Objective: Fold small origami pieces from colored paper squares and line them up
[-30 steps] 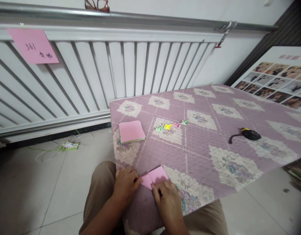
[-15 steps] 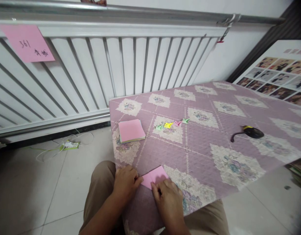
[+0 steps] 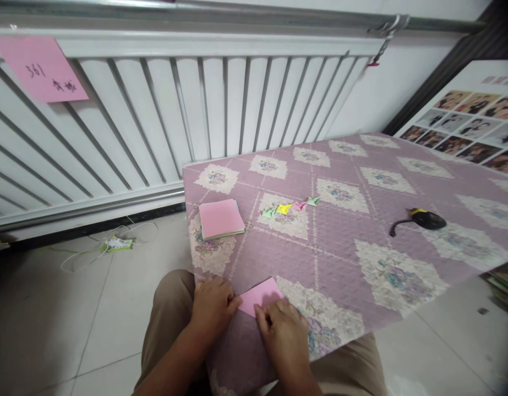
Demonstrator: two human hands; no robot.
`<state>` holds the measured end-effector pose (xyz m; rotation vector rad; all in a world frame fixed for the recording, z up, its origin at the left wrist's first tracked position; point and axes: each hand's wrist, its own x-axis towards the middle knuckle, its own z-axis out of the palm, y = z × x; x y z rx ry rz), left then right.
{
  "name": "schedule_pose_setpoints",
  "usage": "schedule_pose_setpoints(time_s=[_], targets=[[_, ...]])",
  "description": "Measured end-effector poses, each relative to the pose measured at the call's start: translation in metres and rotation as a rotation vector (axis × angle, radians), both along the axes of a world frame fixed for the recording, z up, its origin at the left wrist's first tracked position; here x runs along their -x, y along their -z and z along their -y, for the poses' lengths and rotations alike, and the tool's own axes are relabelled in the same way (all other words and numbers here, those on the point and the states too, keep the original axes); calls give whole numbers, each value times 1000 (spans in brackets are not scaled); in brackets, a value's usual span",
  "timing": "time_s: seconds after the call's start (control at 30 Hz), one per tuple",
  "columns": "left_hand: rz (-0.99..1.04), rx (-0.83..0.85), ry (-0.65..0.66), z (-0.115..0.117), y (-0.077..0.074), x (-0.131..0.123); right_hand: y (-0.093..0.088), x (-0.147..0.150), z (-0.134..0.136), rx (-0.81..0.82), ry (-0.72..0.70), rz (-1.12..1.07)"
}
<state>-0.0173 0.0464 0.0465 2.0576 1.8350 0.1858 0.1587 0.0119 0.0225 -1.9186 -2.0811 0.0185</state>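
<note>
A pink note (image 3: 41, 69) marked 361 hung on a white radiator (image 3: 214, 110), sitting higher and farther left in view than a second earlier. A power strip (image 3: 119, 243) lay on the floor, left of the cloth-covered table (image 3: 340, 247). At the table's left edge, a person's left hand (image 3: 214, 302) rested with fingers curled, thumb tip at the left end of a pink sheet (image 3: 254, 300); whether it pinched the paper could not be told. A stack of colored paper (image 3: 222, 219), pink on top, lay beyond that hand along the same edge. The sheet lay near the table's near left corner, its crease, plain a second before, now barely visible. The right hand (image 3: 284, 333), also scarcely moved, bent its thumb and fingers onto the sheet's right portion, its exact grip hidden. Four small folded papers (image 3: 283, 209) stood in a row farther in. A dark object (image 3: 429, 220) with a yellow band lay farther right, well inside the near edge.
</note>
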Motion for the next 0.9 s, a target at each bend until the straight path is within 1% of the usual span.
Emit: schedule_pose_setpoints(time_s=[0.33, 0.53, 0.63, 0.7, 0.73, 0.9], targets=[[-12, 13, 3, 0, -1, 0, -4, 1, -1, 29, 19, -8], [-8, 28, 20, -2, -4, 8, -2, 2, -1, 4, 16, -3], [-16, 19, 52, -2, -2, 13, -1, 1, -1, -25, 11, -8], [-29, -15, 121, -2, 0, 15, 0, 1, -1, -46, 5, -5], [-41, -46, 180, -1, 2, 15, 0, 1, -1, -54, 0, -5], [-125, -285, 624, 1, 8, 15, -1, 0, 1, -98, -13, -46]])
